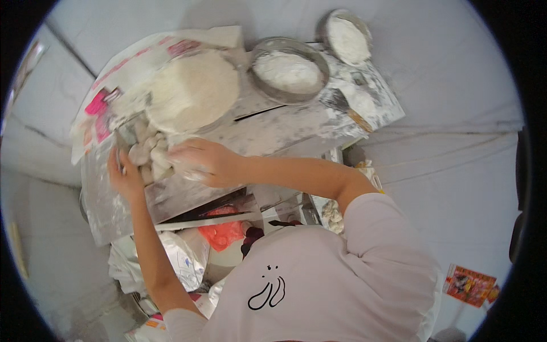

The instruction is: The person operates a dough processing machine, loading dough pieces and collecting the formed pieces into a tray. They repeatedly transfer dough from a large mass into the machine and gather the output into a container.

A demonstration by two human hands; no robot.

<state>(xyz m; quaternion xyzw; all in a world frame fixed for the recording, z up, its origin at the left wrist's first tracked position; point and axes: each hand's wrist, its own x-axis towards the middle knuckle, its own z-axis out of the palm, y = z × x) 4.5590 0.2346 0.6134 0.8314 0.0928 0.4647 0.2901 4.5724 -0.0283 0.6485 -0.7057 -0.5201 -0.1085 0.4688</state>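
A heap of pale dough pieces [151, 154] lies at the left end of a flour-dusted work surface [265, 132]. My left hand [127, 177] is at the heap's left side, thumb and fingers against a greyish edge that I cannot identify. On the other side, my right hand [209, 162] is blurred, its fingers reaching toward the heap. Something pale and thin shows at its fingers, too smeared to name. Just beyond the heap, a broad round mound [196, 92] of pale flour or dough rests by a printed white sack [141, 55].
Two round metal pans hold white flour, one nearer [290, 72] and one farther right [348, 38]. A flour-covered brush [346, 109] lies by the nearer pan. A pink object [97, 102] is on the sack. Below the surface are a red plastic bag [222, 233] and white bags [183, 260].
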